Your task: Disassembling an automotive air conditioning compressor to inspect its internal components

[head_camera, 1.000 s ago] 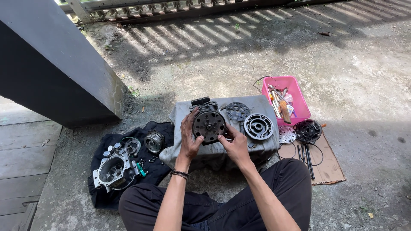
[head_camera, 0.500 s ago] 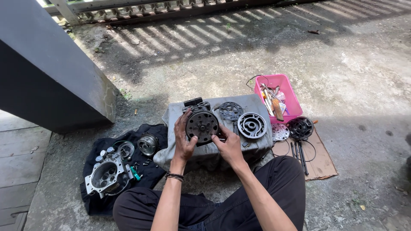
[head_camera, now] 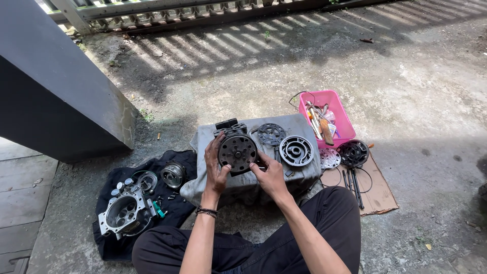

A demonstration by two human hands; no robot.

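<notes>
Head view shows a round dark metal compressor body [head_camera: 237, 150] held up on edge over a grey cloth-covered block [head_camera: 243, 182], the left hand [head_camera: 215, 167] wrapped around its left side and the right hand [head_camera: 270, 176] gripping its lower right edge. Just right of the compressor body on the cloth lie a perforated disc [head_camera: 271, 134] and a ringed metal plate [head_camera: 296, 150]; farther right sits a pink tray [head_camera: 341, 119] of tools, and to the left, on a black cloth [head_camera: 109, 247], a silver housing [head_camera: 123, 215].

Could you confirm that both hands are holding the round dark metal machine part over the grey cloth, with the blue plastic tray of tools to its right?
Not quite: the head view shows the plastic tray of tools is pink, not blue. The rest holds: the left hand and right hand both hold the round dark metal machine part over the grey cloth, with the tray to its right.
</notes>
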